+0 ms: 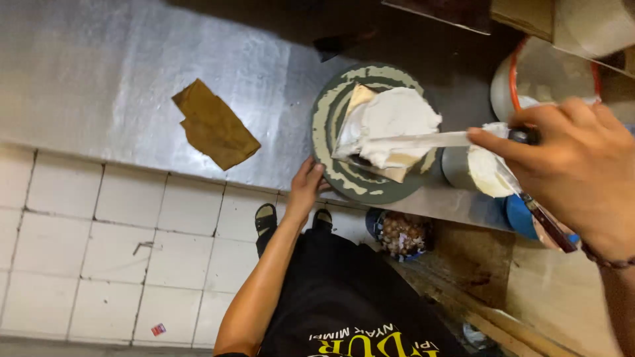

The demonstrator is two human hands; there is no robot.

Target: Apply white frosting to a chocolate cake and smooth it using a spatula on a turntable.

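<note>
A square cake (387, 129) covered with white cream sits on a round grey-green turntable (331, 142) smeared with cream, on a steel counter (119, 73). My left hand (305, 187) rests on the turntable's near rim, fingers touching its edge. My right hand (579, 172) grips the dark handle of a long flat spatula (423, 140), whose cream-coated blade lies across the cake's top and near side.
A steel cup of white cream (479, 170) with a knife (539, 215) stands right of the turntable, with a glass bowl (549, 79) behind it. A piece of brown paper (215, 124) lies on the counter. White floor tiles and a bowl of brown bits (403, 233) lie below.
</note>
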